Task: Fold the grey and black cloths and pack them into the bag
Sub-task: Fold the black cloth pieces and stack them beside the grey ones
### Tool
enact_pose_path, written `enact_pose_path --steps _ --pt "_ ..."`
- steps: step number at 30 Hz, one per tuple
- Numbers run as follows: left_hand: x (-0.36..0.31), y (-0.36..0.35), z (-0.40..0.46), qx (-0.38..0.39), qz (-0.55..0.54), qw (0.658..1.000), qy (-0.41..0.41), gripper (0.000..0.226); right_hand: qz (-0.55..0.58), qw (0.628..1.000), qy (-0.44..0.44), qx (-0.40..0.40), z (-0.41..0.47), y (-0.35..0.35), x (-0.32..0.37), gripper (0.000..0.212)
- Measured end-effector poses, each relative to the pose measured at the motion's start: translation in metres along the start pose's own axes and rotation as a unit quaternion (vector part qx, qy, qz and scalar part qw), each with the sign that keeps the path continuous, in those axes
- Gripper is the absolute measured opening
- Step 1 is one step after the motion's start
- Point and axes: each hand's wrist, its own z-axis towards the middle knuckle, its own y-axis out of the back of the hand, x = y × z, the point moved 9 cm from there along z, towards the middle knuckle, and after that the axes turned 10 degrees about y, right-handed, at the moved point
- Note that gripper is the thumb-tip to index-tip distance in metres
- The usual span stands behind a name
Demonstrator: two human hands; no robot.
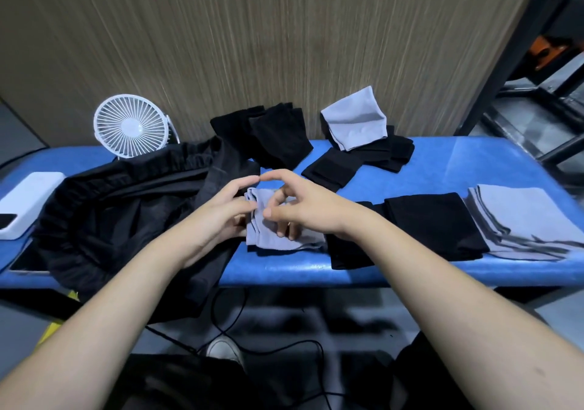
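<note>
At the far left of the blue desk (442,163) a white box-shaped device (25,204) is seen, with a white fan (131,125) standing behind it against the wood-grain wall. The black bag (120,213) lies slumped across the left part of the desk, its gathered mouth turned toward the wall and its lower edge hanging over the front rim.

Both forearms are extended from the lower corners toward the desk centre. The left hand (218,210) is held over the bag's right edge with its fingers curled; its fingertips are pinched on the left side of a folded grey cloth (275,232). The right hand (303,207) is arched above the same cloth, index finger bent upward and nearly touching the left index tip, while the remaining fingers are curled down onto the fabric. Both hands are thus closed on the grey cloth, which rests on the desk just right of the bag.

Behind the hands, a heap of black cloths (268,134) is propped against the wall. To its right, a grey piece (354,119) lies on top of folded black cloths (357,160). Nearer the front, a folded black cloth (433,226) is laid, partly overlapping a stack of folded grey cloths (524,220) at the right end.
</note>
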Motion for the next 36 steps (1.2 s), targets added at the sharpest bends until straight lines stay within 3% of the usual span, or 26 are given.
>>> enact_pose_path --steps 2,7,13,18,27,36 --pt "0.000 0.002 0.000 -0.026 0.037 0.999 -0.002 0.045 0.006 1.000 -0.002 0.002 -0.001 0.000 -0.002 0.048" --pt "-0.004 0.006 -0.001 -0.067 0.077 0.994 -0.035 0.057 -0.001 1.000 0.004 -0.007 -0.001 0.005 -0.003 0.031" --pt "-0.016 0.017 -0.006 -0.095 -0.013 0.993 -0.074 0.049 -0.111 0.984 0.002 -0.139 -0.003 0.049 -0.010 0.025" --pt "-0.025 0.025 -0.009 -0.106 -0.079 0.987 -0.096 0.047 -0.030 0.991 -0.021 -0.131 -0.007 0.049 -0.017 0.031" --pt "-0.042 0.012 -0.007 -0.097 -0.087 0.984 -0.125 0.047 0.145 0.982 0.013 -0.122 -0.011 0.051 -0.011 0.036" --pt "-0.063 -0.041 0.020 -0.088 -0.029 0.987 -0.132 0.020 0.084 0.969 -0.005 -0.234 -0.054 0.113 -0.016 0.030"
